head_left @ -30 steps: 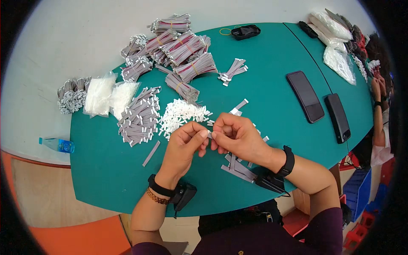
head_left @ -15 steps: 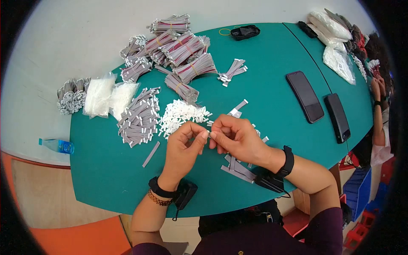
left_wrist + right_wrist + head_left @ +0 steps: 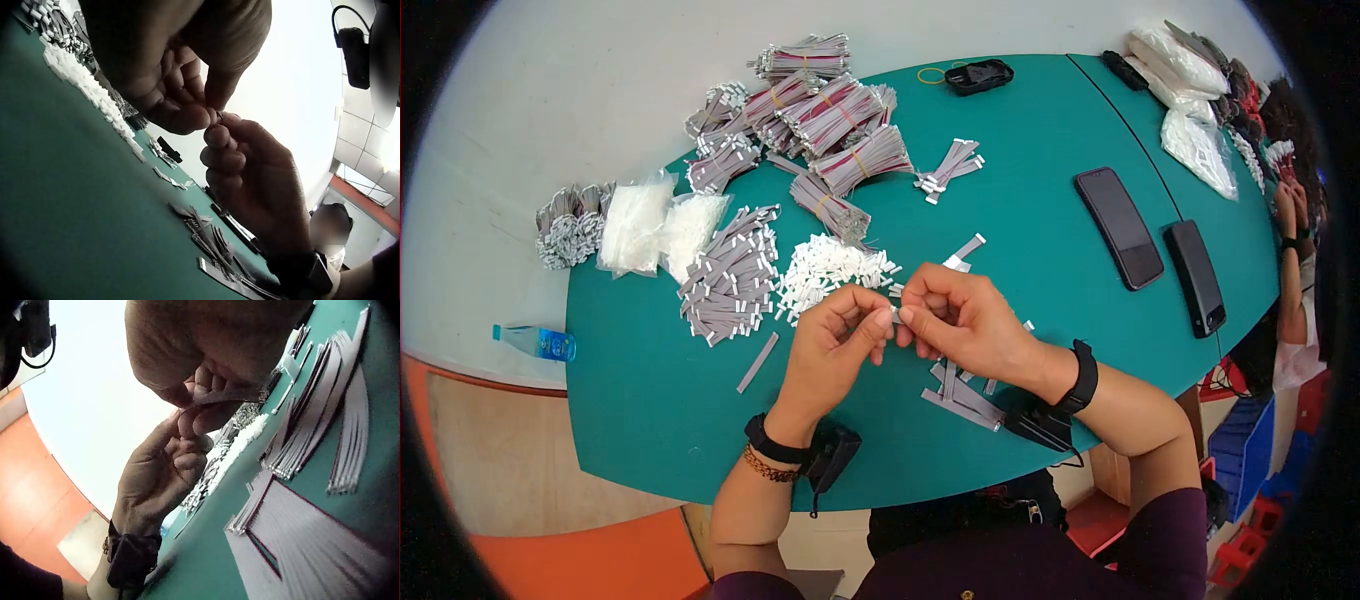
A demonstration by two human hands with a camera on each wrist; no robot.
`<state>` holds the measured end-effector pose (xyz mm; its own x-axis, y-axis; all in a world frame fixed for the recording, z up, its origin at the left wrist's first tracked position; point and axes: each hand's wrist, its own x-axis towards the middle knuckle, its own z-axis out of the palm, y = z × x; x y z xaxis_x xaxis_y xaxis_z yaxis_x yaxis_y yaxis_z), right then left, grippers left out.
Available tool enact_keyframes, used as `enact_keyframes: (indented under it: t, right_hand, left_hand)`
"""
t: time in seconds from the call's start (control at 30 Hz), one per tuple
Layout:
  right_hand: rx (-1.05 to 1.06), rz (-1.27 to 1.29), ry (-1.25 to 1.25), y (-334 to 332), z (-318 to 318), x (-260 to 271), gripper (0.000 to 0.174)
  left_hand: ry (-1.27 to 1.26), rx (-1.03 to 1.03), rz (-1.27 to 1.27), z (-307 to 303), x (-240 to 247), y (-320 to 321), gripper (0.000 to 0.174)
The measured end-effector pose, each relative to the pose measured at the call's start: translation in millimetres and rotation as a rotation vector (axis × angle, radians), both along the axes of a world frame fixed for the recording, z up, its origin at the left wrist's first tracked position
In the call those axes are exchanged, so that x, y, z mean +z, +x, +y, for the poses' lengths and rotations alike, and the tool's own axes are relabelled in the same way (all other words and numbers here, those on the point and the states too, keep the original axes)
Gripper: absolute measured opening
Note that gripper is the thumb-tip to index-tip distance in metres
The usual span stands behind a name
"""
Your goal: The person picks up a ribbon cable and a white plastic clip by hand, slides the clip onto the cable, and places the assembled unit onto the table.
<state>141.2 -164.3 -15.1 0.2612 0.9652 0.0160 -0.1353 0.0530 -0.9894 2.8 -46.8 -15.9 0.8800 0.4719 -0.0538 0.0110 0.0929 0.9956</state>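
Note:
Over the table, both hands meet fingertip to fingertip. My right hand (image 3: 965, 320) pinches a short grey ribbon cable (image 3: 225, 395), whose free end runs back under the palm in the right wrist view. Thumb and forefinger of my left hand (image 3: 832, 340) pinch the cable's other end, where a bit of white connector (image 3: 894, 311) shows; the fingertips hide most of it. Just beyond the left hand lies a heap of small white connectors (image 3: 825, 268). Loose grey ribbon cables (image 3: 960, 398) lie below the right hand.
Left of the connectors is a pile of ribbon cables (image 3: 730, 280), with plastic bags (image 3: 635, 225) beside it. Bundled cables (image 3: 835, 110) are stacked behind. A water bottle (image 3: 540, 342) lies at the left edge; a phone (image 3: 1118, 228) and black case (image 3: 1195, 278) lie right.
Both hands stay together at nearly the same spot, with only slight finger shifts. A little more of the grey cable shows between the fingertips now than half a second ago.

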Motion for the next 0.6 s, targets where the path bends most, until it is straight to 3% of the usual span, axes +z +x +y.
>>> enact_keyframes:
  t: [0.43, 0.6]
  right_hand:
    - [0.007, -0.046, -0.016, -1.0, 0.8, -4.3, 0.010]
    - [0.053, 0.001, -0.044, 3.6, 1.8, -1.5, 0.011]
  left_hand:
    - [0.062, 0.012, 0.030, -2.3, -2.9, 0.1, 0.012]
    - [-0.025, 0.034, -0.021, -0.2, -0.8, -0.5, 0.013]
